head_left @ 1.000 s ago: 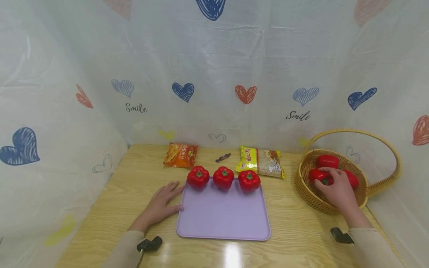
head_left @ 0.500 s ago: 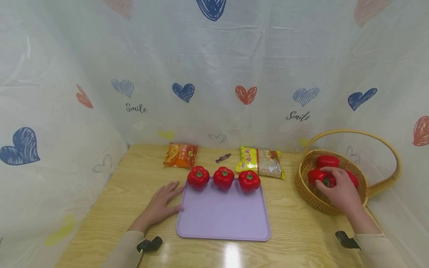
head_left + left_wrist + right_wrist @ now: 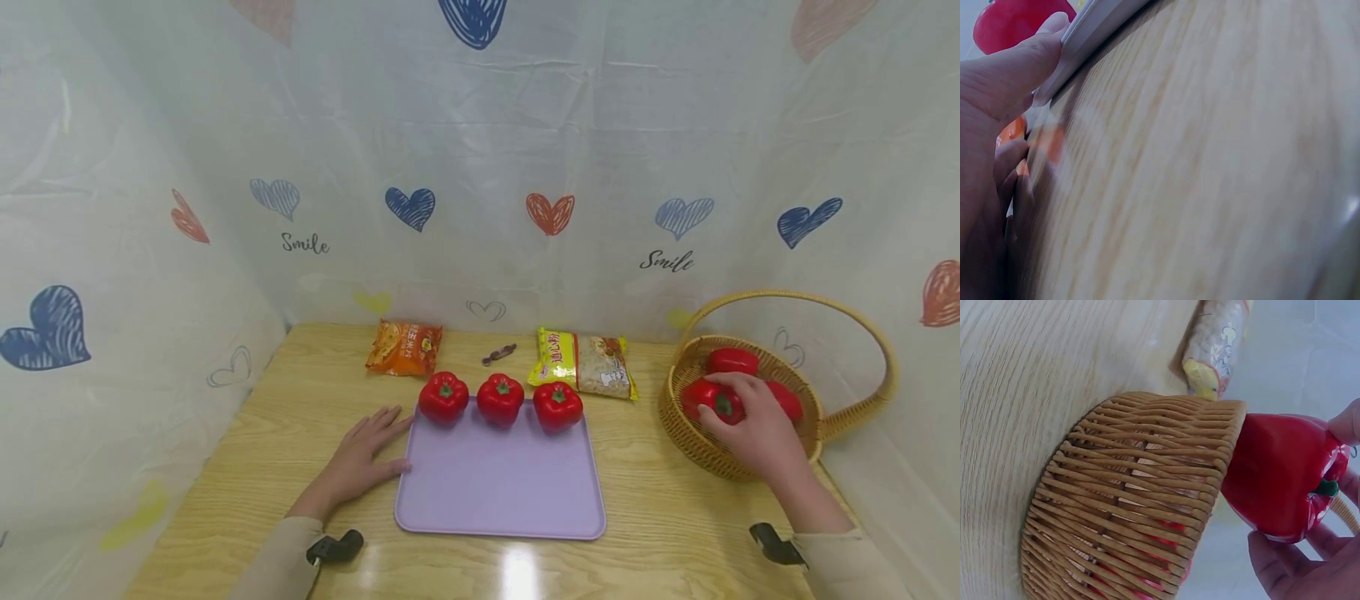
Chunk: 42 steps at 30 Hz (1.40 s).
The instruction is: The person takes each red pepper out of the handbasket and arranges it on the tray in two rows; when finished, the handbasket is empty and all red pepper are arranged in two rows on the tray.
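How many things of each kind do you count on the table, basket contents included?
Red peppers: 6 visible
Food packets: 2
Wrapped candy: 1
Purple tray: 1
Wicker basket: 1
Total: 11

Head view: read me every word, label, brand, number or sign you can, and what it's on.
"Smile", left on the backdrop.
"Smile", again, right on the backdrop.
"玉米片", probably, on the orange bag.
"通心粉", probably, on the yellow bag.
Both bags' logos and remaining print: too small.
Candy: nothing readable.
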Tool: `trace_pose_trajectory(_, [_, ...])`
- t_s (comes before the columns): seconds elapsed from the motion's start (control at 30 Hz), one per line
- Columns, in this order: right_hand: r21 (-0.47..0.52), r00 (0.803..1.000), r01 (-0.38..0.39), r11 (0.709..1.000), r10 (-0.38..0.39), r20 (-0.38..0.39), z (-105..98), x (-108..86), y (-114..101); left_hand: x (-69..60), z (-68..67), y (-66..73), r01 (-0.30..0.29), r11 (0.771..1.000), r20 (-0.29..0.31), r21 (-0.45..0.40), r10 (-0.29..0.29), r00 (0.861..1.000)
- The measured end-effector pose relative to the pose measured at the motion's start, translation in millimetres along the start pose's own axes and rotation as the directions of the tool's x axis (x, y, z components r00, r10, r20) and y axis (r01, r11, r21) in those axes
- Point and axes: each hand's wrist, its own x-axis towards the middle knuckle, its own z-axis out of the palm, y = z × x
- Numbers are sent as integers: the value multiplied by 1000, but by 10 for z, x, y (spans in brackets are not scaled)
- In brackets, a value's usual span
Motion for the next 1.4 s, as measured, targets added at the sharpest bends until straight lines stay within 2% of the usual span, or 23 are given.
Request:
trace_pose_trajectory(0.17, [0,999,19,1000,-19,-25,-21,-23,-50,-1,9,-18,-11,1000,-5,7,11,1000])
trace_pose_trajectory(0.4, [23,995,93,995,-92,-45,-18,-58,-150,1,24,-42,-14,1000,-7,13,14,1000])
trace_pose_trajectory(1.1, [68,984,173,983,-175,26,169,-122,-423,12,7,-22,-13,1000,-10,15,13,1000])
trace_pose_trajectory(1.4, [91,977,184,979,-193,96,276,-148,-545,7,25,-38,-6,1000,-4,10,6,1000])
